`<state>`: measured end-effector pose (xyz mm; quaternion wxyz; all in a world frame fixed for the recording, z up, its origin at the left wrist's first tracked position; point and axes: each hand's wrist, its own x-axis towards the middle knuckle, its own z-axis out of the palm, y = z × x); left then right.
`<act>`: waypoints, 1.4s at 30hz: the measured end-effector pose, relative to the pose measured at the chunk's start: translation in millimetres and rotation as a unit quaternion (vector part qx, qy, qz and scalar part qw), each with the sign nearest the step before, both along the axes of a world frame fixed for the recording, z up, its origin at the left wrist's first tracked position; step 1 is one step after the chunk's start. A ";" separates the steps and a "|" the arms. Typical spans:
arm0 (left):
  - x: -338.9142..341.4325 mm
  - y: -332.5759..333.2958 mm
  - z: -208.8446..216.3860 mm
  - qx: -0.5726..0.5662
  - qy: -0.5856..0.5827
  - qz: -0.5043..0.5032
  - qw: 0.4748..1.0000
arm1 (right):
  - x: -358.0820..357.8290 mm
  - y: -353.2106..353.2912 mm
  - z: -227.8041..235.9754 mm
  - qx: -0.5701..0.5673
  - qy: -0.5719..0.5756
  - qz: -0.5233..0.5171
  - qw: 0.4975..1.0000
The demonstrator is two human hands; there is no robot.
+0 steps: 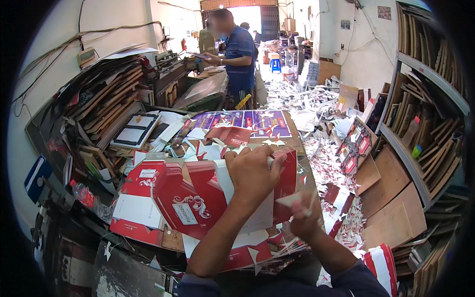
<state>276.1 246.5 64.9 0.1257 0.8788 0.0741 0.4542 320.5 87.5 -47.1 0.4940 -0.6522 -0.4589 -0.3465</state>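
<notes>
A thick stack of red and white die-cut cardboard sheets [170, 198] stands tilted on the work table in front of me. My left hand [253, 175] is closed over its upper edge, fingers curled on the far side and partly hidden. To the right of the stack and lower, my right hand [306, 218] is smeared by motion. A pale pointed paper scrap [288, 199] sticks out from its fingers. Under and beside the raised stack lie more red and white sheets [136, 213], with star-shaped offcuts among them.
A purple printed sheet [237, 121] covers the table's far end. Paper scraps [316, 133] litter the floor at right, beside shelves of wooden boards [430, 119]. A plastic bottle [86, 195] lies at left. Beyond the table stands a person in a blue shirt [240, 52].
</notes>
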 end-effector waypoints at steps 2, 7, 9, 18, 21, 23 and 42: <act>-2.8 -1.0 3.5 0.008 -0.003 -0.017 1.000 | 34.2 -26.9 -1.0 0.189 0.149 0.226 0.944; -11.4 0.7 5.6 0.014 0.045 -0.013 0.999 | 44.9 -34.4 67.2 0.240 0.496 0.347 0.759; -16.5 3.1 10.0 0.015 0.103 -0.028 0.994 | 41.6 -25.8 30.8 0.103 0.496 0.310 0.805; -90.4 37.4 46.1 0.108 0.125 -0.018 0.986 | 2.0 -13.3 4.2 0.029 0.488 0.278 0.827; -91.2 41.1 30.5 0.096 0.225 -0.001 0.970 | -8.9 1.8 -4.8 0.077 0.454 0.292 0.839; -95.4 41.7 29.3 0.067 0.207 -0.029 0.976 | -11.7 6.7 3.2 0.085 0.455 0.299 0.834; -105.3 22.3 26.2 0.086 0.200 0.041 0.975 | 52.4 -7.8 95.9 -0.136 0.403 0.319 0.847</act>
